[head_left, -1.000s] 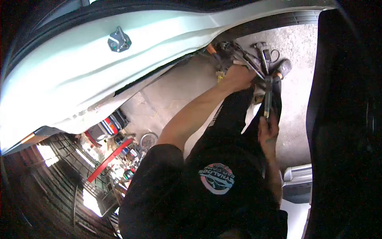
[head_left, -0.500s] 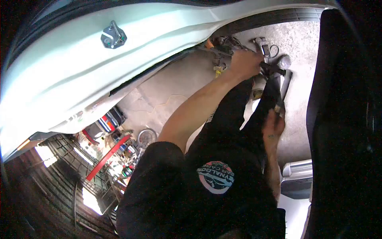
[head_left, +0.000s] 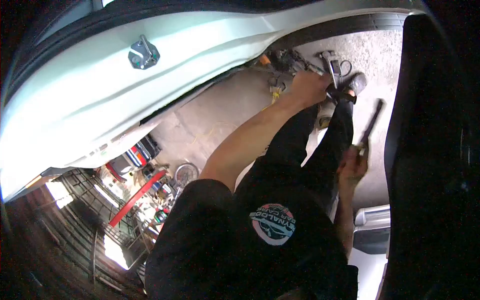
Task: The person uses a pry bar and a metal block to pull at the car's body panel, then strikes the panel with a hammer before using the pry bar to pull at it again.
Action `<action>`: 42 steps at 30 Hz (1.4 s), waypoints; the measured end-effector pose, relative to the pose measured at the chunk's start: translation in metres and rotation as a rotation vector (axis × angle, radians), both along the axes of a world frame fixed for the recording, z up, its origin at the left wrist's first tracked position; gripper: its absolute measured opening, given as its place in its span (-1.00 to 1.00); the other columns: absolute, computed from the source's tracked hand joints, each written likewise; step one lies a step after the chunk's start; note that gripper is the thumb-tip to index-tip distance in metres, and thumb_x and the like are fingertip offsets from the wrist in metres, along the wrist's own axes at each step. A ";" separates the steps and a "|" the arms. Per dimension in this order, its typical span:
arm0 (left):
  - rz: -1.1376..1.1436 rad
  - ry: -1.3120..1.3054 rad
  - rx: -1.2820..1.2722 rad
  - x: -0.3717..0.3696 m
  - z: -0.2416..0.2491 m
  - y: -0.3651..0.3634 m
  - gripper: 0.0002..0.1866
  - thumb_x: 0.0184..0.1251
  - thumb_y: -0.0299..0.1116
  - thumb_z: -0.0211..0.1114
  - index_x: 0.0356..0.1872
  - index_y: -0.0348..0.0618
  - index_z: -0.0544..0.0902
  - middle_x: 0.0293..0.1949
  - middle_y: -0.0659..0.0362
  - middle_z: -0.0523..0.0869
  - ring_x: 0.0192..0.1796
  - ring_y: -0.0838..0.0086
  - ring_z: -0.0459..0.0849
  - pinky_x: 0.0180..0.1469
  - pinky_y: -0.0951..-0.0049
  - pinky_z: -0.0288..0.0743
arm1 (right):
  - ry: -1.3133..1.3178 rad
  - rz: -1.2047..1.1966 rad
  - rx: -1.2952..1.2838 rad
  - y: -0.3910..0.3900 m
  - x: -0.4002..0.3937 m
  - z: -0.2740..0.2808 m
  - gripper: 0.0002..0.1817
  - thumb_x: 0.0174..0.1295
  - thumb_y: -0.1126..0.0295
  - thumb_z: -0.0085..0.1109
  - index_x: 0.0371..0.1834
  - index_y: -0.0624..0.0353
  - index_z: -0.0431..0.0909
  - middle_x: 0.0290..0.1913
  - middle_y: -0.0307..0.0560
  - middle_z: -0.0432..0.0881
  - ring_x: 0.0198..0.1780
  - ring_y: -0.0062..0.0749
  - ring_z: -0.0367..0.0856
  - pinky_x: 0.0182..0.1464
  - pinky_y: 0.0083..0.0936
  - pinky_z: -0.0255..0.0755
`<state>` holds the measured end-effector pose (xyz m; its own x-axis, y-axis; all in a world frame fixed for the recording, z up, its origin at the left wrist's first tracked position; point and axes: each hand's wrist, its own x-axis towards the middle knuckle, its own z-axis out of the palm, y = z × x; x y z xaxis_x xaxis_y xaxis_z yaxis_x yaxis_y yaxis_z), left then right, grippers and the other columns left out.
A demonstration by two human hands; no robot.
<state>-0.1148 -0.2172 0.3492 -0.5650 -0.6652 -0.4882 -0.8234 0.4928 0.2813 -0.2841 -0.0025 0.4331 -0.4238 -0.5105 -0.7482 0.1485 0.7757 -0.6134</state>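
My left hand (head_left: 310,89) is wrapped round a tool with a black handle (head_left: 342,95), whose butt sticks out on the right of the fist. The far part of this tool is hard to make out among dark parts (head_left: 285,60) near the lower edge of the white vehicle body. On the right, my right hand (head_left: 353,167) grips a long, dark, bar-shaped tool (head_left: 372,122), blurred by motion. Its far end points up and away, apart from the black handle. My fingers partly hide the gripped ends of both tools.
White bodywork with a metal latch loop (head_left: 144,52) runs along the upper left. A dark panel (head_left: 435,150) stands close on the right. My shoe (head_left: 357,82) is on the concrete floor beside a metal device (head_left: 328,60). Cluttered equipment, including a red beam (head_left: 137,197), is at lower left.
The bar-shaped tool in my right hand has swung right, away from the butt of the black handle. My left hand has kept its grip and barely moved.
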 end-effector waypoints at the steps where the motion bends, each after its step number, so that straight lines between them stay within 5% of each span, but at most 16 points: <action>1: 0.004 0.038 -0.012 0.001 -0.005 0.003 -0.65 0.05 -0.22 0.42 -0.11 -0.02 0.67 -0.47 0.04 0.73 -0.38 0.07 0.77 -0.33 0.03 0.63 | 0.009 -0.155 -0.028 -0.012 -0.006 0.012 -0.47 0.47 0.24 0.14 0.44 0.21 0.37 -0.51 -0.25 0.52 -0.59 -0.63 0.38 -0.57 -0.61 0.24; 4: 0.015 0.050 -0.009 -0.004 -0.009 0.005 -0.65 0.04 -0.22 0.41 -0.11 -0.03 0.66 -0.47 0.03 0.73 -0.37 0.06 0.77 -0.33 0.02 0.63 | 0.131 -0.516 -0.135 -0.029 0.009 0.012 -0.59 0.53 0.23 0.06 0.33 0.18 0.37 -0.56 -0.30 0.39 -0.69 -0.67 0.28 -0.69 -0.65 0.15; 6: 0.020 0.013 0.007 -0.004 -0.008 0.009 -0.64 0.03 -0.21 0.42 -0.11 -0.04 0.66 -0.48 0.02 0.72 -0.37 0.06 0.77 -0.33 0.02 0.63 | 0.766 0.460 -0.623 0.046 0.013 -0.087 -0.55 0.53 0.27 0.06 0.40 0.17 0.32 -0.55 -0.31 0.39 -0.63 -0.68 0.32 -0.64 -0.67 0.22; 7: -0.025 0.028 -0.011 0.000 -0.013 0.014 -0.63 0.01 -0.20 0.43 -0.11 -0.05 0.65 -0.48 0.02 0.72 -0.38 0.05 0.77 -0.35 0.02 0.63 | 0.770 0.453 -0.625 0.039 0.011 -0.075 -0.55 0.53 0.27 0.06 0.40 0.17 0.32 -0.55 -0.31 0.39 -0.63 -0.68 0.32 -0.64 -0.67 0.22; 10: -0.088 0.059 -0.026 0.001 -0.020 0.011 -0.60 -0.01 -0.19 0.44 -0.11 -0.07 0.65 -0.47 0.01 0.73 -0.37 0.06 0.77 -0.35 0.02 0.63 | -0.116 -0.006 -0.138 -0.017 0.004 0.009 -0.57 0.53 0.24 0.09 0.37 0.14 0.38 -0.55 -0.33 0.41 -0.62 -0.71 0.30 -0.63 -0.67 0.20; 15: -0.020 0.013 0.062 -0.005 -0.011 0.002 -0.59 -0.02 -0.22 0.42 -0.11 -0.12 0.63 -0.43 -0.01 0.74 -0.32 0.04 0.78 -0.29 0.02 0.65 | -0.005 -0.499 -0.136 -0.029 -0.009 0.021 -0.63 0.52 0.26 0.10 0.29 0.14 0.42 -0.55 -0.29 0.42 -0.66 -0.72 0.28 -0.67 -0.65 0.16; 16: -0.009 0.016 0.048 -0.005 -0.013 0.000 -0.59 -0.02 -0.22 0.41 -0.11 -0.12 0.63 -0.43 -0.01 0.74 -0.32 0.04 0.78 -0.29 0.02 0.65 | -0.005 -0.495 -0.132 -0.020 0.000 0.003 -0.63 0.52 0.26 0.10 0.29 0.14 0.42 -0.55 -0.29 0.42 -0.66 -0.72 0.28 -0.67 -0.65 0.16; 18: 0.003 0.018 0.038 0.000 -0.015 0.008 -0.59 -0.02 -0.22 0.41 -0.11 -0.13 0.62 -0.43 0.00 0.74 -0.32 0.05 0.78 -0.30 0.02 0.65 | 0.140 0.268 -0.234 -0.002 0.012 -0.038 -0.62 0.47 0.23 0.12 0.21 0.24 0.53 -0.41 -0.12 0.56 -0.50 -0.53 0.52 -0.46 -0.52 0.43; 22: -0.091 0.051 -0.002 0.007 -0.025 -0.001 -0.65 0.00 -0.21 0.41 -0.18 -0.12 0.63 -0.46 0.01 0.73 -0.36 0.05 0.77 -0.35 0.02 0.64 | 0.060 0.330 -0.259 -0.007 0.012 -0.026 -0.63 0.46 0.28 0.14 0.21 0.26 0.52 -0.31 -0.08 0.56 -0.40 -0.49 0.56 -0.37 -0.50 0.47; 24: -0.042 0.060 0.023 0.007 -0.016 0.010 -0.66 0.01 -0.21 0.40 -0.19 -0.11 0.65 -0.46 0.01 0.73 -0.35 0.06 0.77 -0.34 0.02 0.64 | 0.021 -0.020 -0.158 -0.007 -0.008 -0.001 -0.66 0.45 0.31 0.15 0.17 0.29 0.53 -0.31 -0.09 0.58 -0.41 -0.50 0.57 -0.39 -0.51 0.47; 30: 0.086 0.094 -0.038 -0.002 -0.017 -0.012 -0.70 -0.02 -0.29 0.39 -0.19 -0.05 0.66 -0.46 0.02 0.72 -0.35 0.08 0.77 -0.34 0.04 0.63 | 0.173 -0.400 -0.060 -0.026 0.011 -0.006 -0.67 0.54 0.21 0.02 -0.39 0.16 0.46 -0.57 -0.24 0.41 -0.69 -0.63 0.30 -0.68 -0.63 0.19; 31: 0.070 0.149 -0.091 0.001 -0.021 -0.013 -0.71 -0.02 -0.29 0.39 -0.21 -0.05 0.66 -0.48 0.02 0.71 -0.37 0.07 0.76 -0.36 0.04 0.62 | 0.141 0.067 -0.206 0.024 0.001 -0.076 -0.71 0.54 0.19 0.05 -0.23 0.20 0.53 -0.56 -0.28 0.41 -0.66 -0.68 0.31 -0.68 -0.65 0.21; 32: 0.051 0.209 -0.148 0.000 -0.024 -0.013 -0.73 -0.02 -0.28 0.39 -0.23 -0.04 0.67 -0.50 0.01 0.70 -0.39 0.06 0.76 -0.38 0.03 0.61 | -0.307 -0.004 0.238 -0.038 0.010 -0.006 -0.64 0.53 0.15 0.06 0.09 0.26 0.52 -0.06 0.01 0.64 -0.05 -0.22 0.58 0.10 -0.26 0.47; 34: 0.082 0.148 -0.095 -0.010 -0.009 -0.024 -0.71 0.01 -0.30 0.37 -0.20 -0.10 0.66 -0.48 -0.03 0.72 -0.36 0.03 0.77 -0.31 0.00 0.63 | -0.012 0.145 -0.082 -0.019 0.003 -0.035 -0.65 0.53 0.20 0.09 0.19 0.21 0.48 -0.55 -0.37 0.42 -0.65 -0.74 0.28 -0.68 -0.67 0.18; 40: 0.059 0.044 -0.073 -0.015 -0.016 -0.019 -0.71 0.03 -0.29 0.35 -0.18 -0.10 0.67 -0.46 -0.03 0.74 -0.31 0.04 0.79 -0.23 -0.03 0.65 | 0.164 -0.542 -0.221 -0.028 0.000 -0.016 -0.66 0.50 0.25 0.14 0.19 0.20 0.47 -0.52 -0.25 0.50 -0.63 -0.67 0.42 -0.68 -0.67 0.18; 42: 0.062 0.023 -0.049 -0.011 -0.020 -0.010 -0.72 0.01 -0.26 0.34 -0.21 -0.04 0.70 -0.48 0.01 0.73 -0.32 0.07 0.79 -0.24 -0.04 0.65 | 0.622 0.383 -0.483 0.036 0.011 -0.113 -0.61 0.50 0.23 0.14 0.27 0.18 0.44 -0.50 -0.26 0.49 -0.60 -0.67 0.41 -0.64 -0.68 0.21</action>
